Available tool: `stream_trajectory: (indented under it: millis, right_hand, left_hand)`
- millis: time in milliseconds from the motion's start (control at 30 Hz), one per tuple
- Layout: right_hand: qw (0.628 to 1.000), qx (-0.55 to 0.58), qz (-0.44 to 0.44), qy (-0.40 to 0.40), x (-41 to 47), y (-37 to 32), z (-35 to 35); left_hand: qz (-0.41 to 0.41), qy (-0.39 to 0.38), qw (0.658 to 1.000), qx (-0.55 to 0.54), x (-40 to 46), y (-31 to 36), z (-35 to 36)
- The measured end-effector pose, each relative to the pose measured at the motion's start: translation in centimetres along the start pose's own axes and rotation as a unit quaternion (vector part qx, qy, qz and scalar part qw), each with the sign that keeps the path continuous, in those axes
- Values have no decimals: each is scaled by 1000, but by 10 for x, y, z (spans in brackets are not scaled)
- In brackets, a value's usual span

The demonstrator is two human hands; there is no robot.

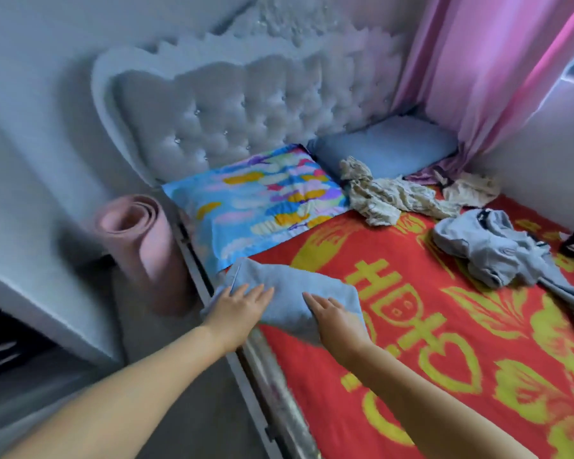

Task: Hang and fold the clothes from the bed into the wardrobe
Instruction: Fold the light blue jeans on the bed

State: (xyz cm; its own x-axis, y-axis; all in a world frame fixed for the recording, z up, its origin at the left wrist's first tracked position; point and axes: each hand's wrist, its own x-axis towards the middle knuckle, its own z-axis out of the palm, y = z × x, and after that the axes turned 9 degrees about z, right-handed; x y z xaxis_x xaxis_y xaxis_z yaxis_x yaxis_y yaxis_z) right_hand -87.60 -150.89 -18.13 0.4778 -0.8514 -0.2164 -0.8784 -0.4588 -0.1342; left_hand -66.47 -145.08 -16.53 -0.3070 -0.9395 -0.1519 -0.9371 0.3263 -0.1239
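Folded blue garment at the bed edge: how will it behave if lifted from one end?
Likely floppy: the folded blue garment is soft cloth that sags over the bed edge under the left hand and right hand. Lifted from one end, the fold would probably fall open. It looks light and unlikely to slide on the red bedspread.

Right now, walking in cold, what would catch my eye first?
The red bedspread with big yellow patterns fills the right half. At its near left edge, the left hand and right hand rest flat on a folded light blue garment. Behind it a colourful pillow lies below the tufted headboard.
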Motion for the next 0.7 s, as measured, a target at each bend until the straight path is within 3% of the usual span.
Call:
stream_trajectory:
  millis: [67,167,267,467,567,700]
  right_hand:
    - [999,-12,-47,-6,5,-54,-2]
    - [991,-42,-127,-17,9,-167,4]
    - [977,-66,-199,-35,-2,-293,23]
    - [932,-81,-351,-39,-46,-532,72]
    - [916,-92,-389,-44,-55,-608,87]
    - [893,-116,-432,-59,-51,-675,101]
  left_hand:
    - [-17,28,999,-5,-53,-27,-9]
    - [-130,34,991,-30,-162,-77,15]
    - [-233,-26,971,-50,-280,-125,50]
    - [-357,-100,928,-39,-513,-195,78]
    - [-398,-75,913,-51,-582,-217,81]
    - [-434,-121,889,-77,-631,-240,113]
